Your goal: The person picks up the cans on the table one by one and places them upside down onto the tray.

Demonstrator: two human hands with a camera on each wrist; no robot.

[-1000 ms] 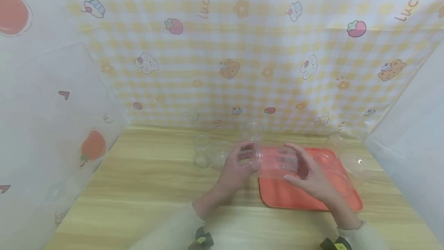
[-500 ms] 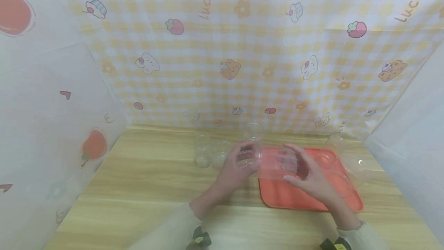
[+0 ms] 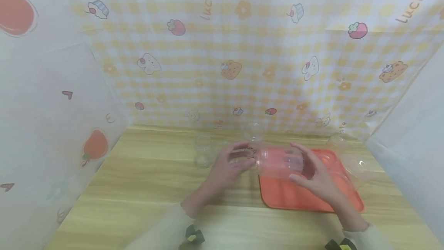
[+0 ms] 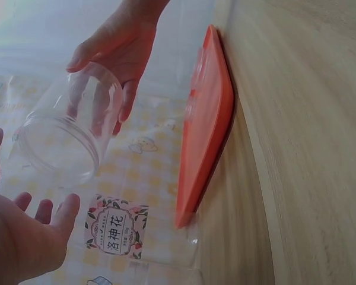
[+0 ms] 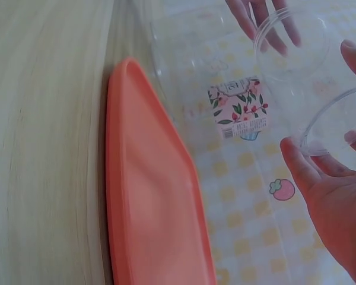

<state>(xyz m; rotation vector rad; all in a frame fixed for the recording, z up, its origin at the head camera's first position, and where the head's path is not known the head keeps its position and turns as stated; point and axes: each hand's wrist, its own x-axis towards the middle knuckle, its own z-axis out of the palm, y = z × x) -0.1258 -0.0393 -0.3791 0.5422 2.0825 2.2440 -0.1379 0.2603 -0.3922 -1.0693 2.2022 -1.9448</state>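
While I follow from my remote post, one clear jar (image 3: 274,165) is up in the air on its side, over the left part of the orange tray (image 3: 295,200), which lies toward the right edge of the table (image 3: 156,188). Right hand (image 3: 320,182) clamped on its closed end: thumb on the near side, fingers round the far side, seen through the wall. Left hand (image 3: 225,169) just off the mouth, fingers and thumb apart; no contact I can make out. Step in hand, as I read it: turning and steadying the uncovered jar between the hands. Next move, my judgement: a firm but light grip from the right, since the wall looks thin, and a choice for the left, either take the rim squarely or give it room. Counts: held jar, one. Tray, one. Labelled jar (image 4: 115,228), one, standing near the table's back edge by the tray's back left corner. Plain jars (image 3: 202,151) farther left along that edge, two as I make it, one partly behind the left hand. Flat rounds (image 3: 341,184) on the tray's right side, two, lids perhaps. Clear pieces (image 3: 355,165) by the table's right edge, two, one close to the back right corner; shape too faint to name. Plastic this transparent blurs into the wood, so I log these last tallies as unsure.
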